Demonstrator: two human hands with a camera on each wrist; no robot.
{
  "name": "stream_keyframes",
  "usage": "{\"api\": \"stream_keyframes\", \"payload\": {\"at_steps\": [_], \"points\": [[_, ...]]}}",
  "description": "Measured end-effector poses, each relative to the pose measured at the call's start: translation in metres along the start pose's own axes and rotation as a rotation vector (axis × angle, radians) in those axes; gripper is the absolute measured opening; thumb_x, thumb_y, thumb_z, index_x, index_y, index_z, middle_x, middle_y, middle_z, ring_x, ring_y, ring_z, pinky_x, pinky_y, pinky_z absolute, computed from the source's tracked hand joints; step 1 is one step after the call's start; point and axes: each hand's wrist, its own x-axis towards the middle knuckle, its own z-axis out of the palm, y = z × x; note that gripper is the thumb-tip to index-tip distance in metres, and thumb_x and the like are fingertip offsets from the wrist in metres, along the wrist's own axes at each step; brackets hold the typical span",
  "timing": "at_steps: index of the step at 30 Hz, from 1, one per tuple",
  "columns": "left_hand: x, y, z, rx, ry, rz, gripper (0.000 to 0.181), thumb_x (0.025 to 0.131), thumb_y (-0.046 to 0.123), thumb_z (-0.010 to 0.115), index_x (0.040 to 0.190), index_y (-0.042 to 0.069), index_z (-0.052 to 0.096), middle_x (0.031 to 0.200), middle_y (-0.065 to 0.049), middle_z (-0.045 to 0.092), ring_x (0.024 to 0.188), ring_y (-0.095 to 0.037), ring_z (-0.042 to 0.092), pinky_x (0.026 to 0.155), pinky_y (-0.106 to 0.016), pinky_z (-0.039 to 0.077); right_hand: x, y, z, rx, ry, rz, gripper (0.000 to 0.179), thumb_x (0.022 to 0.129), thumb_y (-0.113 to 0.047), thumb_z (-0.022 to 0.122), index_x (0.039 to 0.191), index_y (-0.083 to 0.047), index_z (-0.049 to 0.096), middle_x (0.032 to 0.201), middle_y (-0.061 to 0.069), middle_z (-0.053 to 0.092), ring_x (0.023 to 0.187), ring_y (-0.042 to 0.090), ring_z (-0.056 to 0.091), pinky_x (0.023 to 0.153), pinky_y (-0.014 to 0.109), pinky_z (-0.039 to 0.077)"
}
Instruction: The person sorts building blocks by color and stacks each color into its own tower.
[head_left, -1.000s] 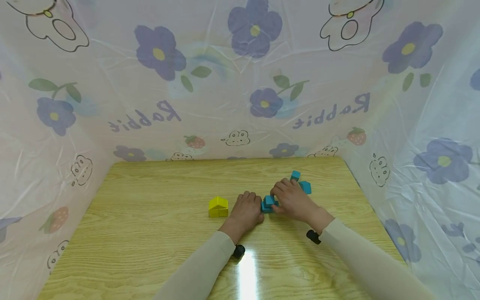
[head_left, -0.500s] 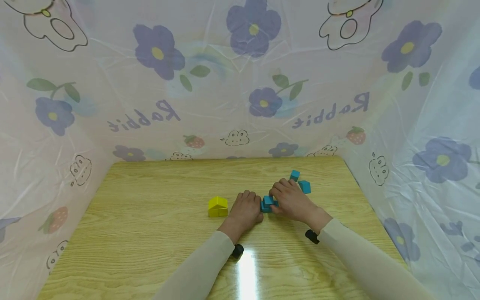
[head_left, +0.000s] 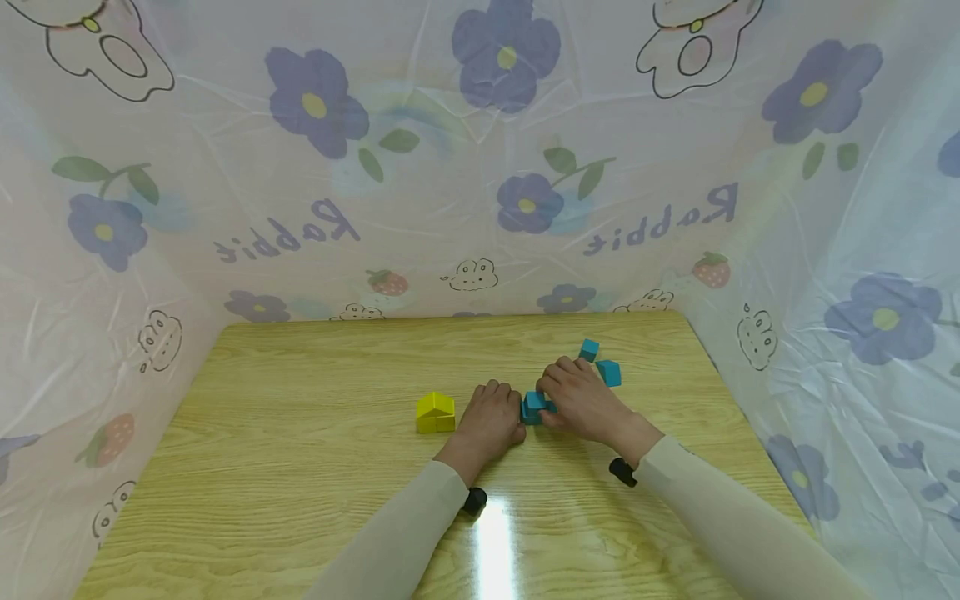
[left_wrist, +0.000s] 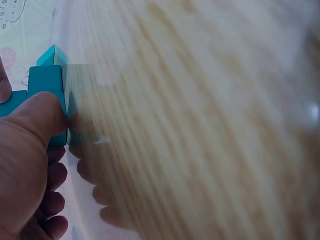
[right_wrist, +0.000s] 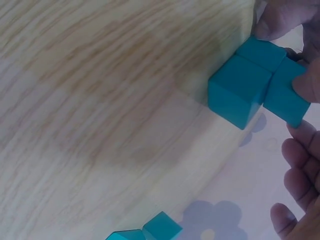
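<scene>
In the head view my left hand (head_left: 491,421) lies at the left of a small stack of blue blocks. Its thumb and fingers pinch the lower block (left_wrist: 45,80), which sits on the table. From the right side, my right hand (head_left: 581,402) pinches the upper blue block (right_wrist: 287,92) between thumb and fingers, right on top of the lower blocks. A wider blue block (right_wrist: 235,87) stands beside the left-held one at the stack's base. My hands partly hide the stack (head_left: 535,404) in the head view.
Two loose blue pieces, a cube (head_left: 589,349) and a slant-topped block (head_left: 609,373), lie beyond my right hand. A yellow house-shaped set of blocks (head_left: 436,414) stands left of my left hand. A printed curtain (head_left: 420,192) surrounds the wooden table (head_left: 300,467).
My right hand and the upper blue block have shifted very slightly left over the base. My left hand stays in place on the lower block.
</scene>
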Motion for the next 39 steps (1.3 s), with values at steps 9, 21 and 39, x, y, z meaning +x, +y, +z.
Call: {"api": "stream_keyframes", "payload": {"at_steps": [9, 21, 39], "points": [[-0.0009, -0.0001, -0.0032, -0.013, -0.003, -0.010, 0.029, 0.099, 0.042, 0.067, 0.106, 0.013, 0.063, 0.091, 0.002, 0.053, 0.090, -0.018, 0.046, 0.082, -0.031, 0.040, 0.0019, -0.0010, -0.0008, -0.008, 0.005, -0.009, 0.030, 0.092, -0.037, 0.080, 0.109, -0.013, 0.070, 0.109, 0.004, 0.065, 0.099, 0.025, 0.053, 0.083, 0.042, 0.040], [0.0005, 0.0001, -0.0006, -0.044, 0.011, -0.018, 0.028, 0.098, 0.040, 0.068, 0.104, 0.013, 0.063, 0.090, 0.001, 0.053, 0.089, -0.018, 0.047, 0.081, -0.031, 0.040, 0.0018, -0.0003, 0.0002, -0.006, 0.025, -0.013, 0.029, 0.092, -0.036, 0.080, 0.108, -0.013, 0.070, 0.108, 0.004, 0.065, 0.098, 0.025, 0.053, 0.084, 0.042, 0.041], [0.0003, 0.0005, -0.0010, -0.035, 0.002, -0.018, 0.030, 0.098, 0.041, 0.067, 0.105, 0.013, 0.063, 0.091, 0.002, 0.054, 0.090, -0.019, 0.047, 0.082, -0.032, 0.041, 0.0014, -0.0005, 0.0016, 0.011, 0.006, 0.000, 0.033, 0.091, -0.038, 0.082, 0.110, -0.013, 0.070, 0.108, 0.003, 0.065, 0.098, 0.025, 0.052, 0.084, 0.042, 0.041]]}}
